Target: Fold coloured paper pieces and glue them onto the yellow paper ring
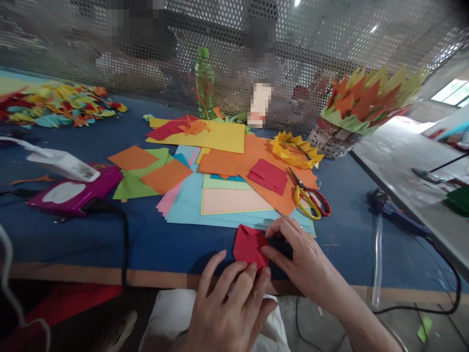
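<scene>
A small piece of red paper [249, 247], partly folded, lies at the near edge of the blue table. My left hand [232, 298] reaches in from below with its fingers spread, the tips resting on the paper's lower edge. On the paper's right side, my right hand [293, 244] pinches the edge between thumb and forefinger. Just beyond are light blue paper sheets [185, 205], with orange paper [220, 163] and red paper squares [269, 176] lying on top. Scissors with yellow and red handles [311, 200] rest slightly open on the stack, past my right hand.
A magenta power strip [75, 195] with a white charger [64, 164] sits at left. Paper scraps [66, 105] and a green bottle [204, 83] stand further back. At right are a yellow folded-paper ring [296, 149], a paper-pointed basket [335, 137] and a glue gun [395, 212] with its cable.
</scene>
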The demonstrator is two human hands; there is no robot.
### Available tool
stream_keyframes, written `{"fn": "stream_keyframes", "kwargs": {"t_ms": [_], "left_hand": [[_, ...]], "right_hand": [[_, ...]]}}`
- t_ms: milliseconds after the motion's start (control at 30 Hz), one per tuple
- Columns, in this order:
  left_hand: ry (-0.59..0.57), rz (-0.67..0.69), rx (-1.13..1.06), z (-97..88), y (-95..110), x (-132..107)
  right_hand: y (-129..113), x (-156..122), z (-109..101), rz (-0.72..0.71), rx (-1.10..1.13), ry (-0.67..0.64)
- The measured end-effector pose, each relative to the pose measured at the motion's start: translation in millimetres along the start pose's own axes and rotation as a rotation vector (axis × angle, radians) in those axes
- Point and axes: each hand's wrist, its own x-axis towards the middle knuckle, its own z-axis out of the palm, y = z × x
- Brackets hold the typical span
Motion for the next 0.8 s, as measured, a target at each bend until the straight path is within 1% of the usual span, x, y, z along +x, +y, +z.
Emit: {"fn": "stream_keyframes", "kwargs": {"t_ms": [133,233,400,533,667,733,800], "left_hand": [[-0.008,-0.028,-0.052,-2.9,0,0],[0.009,-0.019,-0.074,-5.8,0,0],[-0.013,-0.021,-0.122,-8.9,-3,-3],[-0.039,0.025,-0.130,-12.6,-7,-6],[-0.063,0.047,-0.164,-28.0,-9,1],[-0.064,0.030,-0.163,-38.8,-12,10],[-0.037,-0.005,-0.132,-47.4,-18,22]], "right_hand": [[-1,1,0,-0.009,-0.012,0.018],[-3,2,1,-0.023,-0.036,0.030],[-4,1,4,-0.047,-0.070,0.060],[-3,-2,5,-0.090,-0.031,0.122],[-5,-10,8,-0.133,0.011,0.226],[-8,-15,11,-0.152,-0.013,0.269],[-12,-21,13,-0.163,-0.058,0.280]]}}
